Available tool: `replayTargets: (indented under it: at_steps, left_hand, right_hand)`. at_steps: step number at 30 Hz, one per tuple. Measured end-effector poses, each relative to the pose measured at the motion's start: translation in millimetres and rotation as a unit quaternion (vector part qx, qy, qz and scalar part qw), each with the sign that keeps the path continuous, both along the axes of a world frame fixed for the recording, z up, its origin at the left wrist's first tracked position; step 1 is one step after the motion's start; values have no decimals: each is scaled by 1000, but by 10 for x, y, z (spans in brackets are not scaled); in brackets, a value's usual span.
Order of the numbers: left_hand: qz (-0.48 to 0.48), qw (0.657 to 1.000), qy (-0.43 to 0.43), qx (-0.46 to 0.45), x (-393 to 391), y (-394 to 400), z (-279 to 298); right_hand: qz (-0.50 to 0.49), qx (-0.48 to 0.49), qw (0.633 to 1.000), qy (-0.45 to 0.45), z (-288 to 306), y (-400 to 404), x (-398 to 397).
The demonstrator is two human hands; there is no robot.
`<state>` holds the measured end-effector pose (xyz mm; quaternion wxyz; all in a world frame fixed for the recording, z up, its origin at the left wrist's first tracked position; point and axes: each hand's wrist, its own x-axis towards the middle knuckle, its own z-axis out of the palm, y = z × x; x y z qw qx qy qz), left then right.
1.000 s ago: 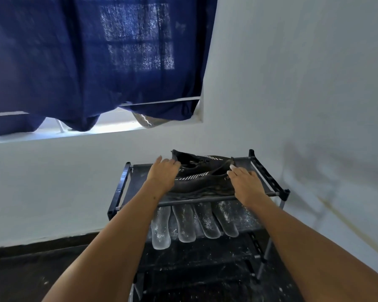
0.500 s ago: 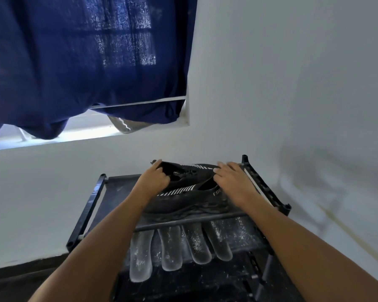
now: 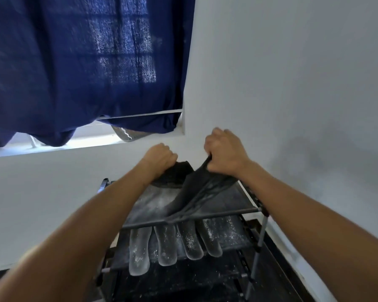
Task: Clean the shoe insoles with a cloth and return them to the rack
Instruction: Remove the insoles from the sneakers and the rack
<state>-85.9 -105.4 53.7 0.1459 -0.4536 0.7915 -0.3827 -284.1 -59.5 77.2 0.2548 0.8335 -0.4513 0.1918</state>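
A black metal shoe rack (image 3: 223, 214) stands in a corner against white walls. Several pale, dusty insoles (image 3: 166, 245) lie side by side on its second shelf, toes sticking out toward me. My left hand (image 3: 159, 158) grips a black shoe (image 3: 172, 176) at the back of the top shelf. A second black shoe (image 3: 194, 192) is held in my right hand (image 3: 225, 151), raised and tilted, its lower end blurred near the front bar. The top shelf beneath is dusty. No cloth is in view.
A dark blue curtain (image 3: 81, 68) hangs over a window at upper left, above a bright sill (image 3: 52, 147). White wall (image 3: 303, 94) closes the right side close to the rack. Dark floor (image 3: 288, 258) lies below.
Both hands went from resting on the pair of shoes to gripping one each. The shoes have come up off the top shelf, baring its dusty surface. The view has dropped closer to the rack.
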Motion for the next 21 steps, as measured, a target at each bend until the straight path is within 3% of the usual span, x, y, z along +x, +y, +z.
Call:
replayTargets:
  at_steps: [4, 9, 14, 21]
  left_hand:
    - [26, 998, 57, 23, -130, 560, 574]
    - [23, 988, 104, 108, -344, 1274, 886]
    - [-25, 973, 155, 172, -683, 1740, 642]
    - [-45, 934, 174, 309, -1317, 2120, -221]
  right_hand:
    - [-91, 46, 994, 27, 518, 355, -182]
    - [-162, 214, 963, 5, 785, 881, -552]
    - [-186, 325, 927, 6, 545, 1308, -761]
    - [-222, 411, 884, -35, -466, 1690, -1111]
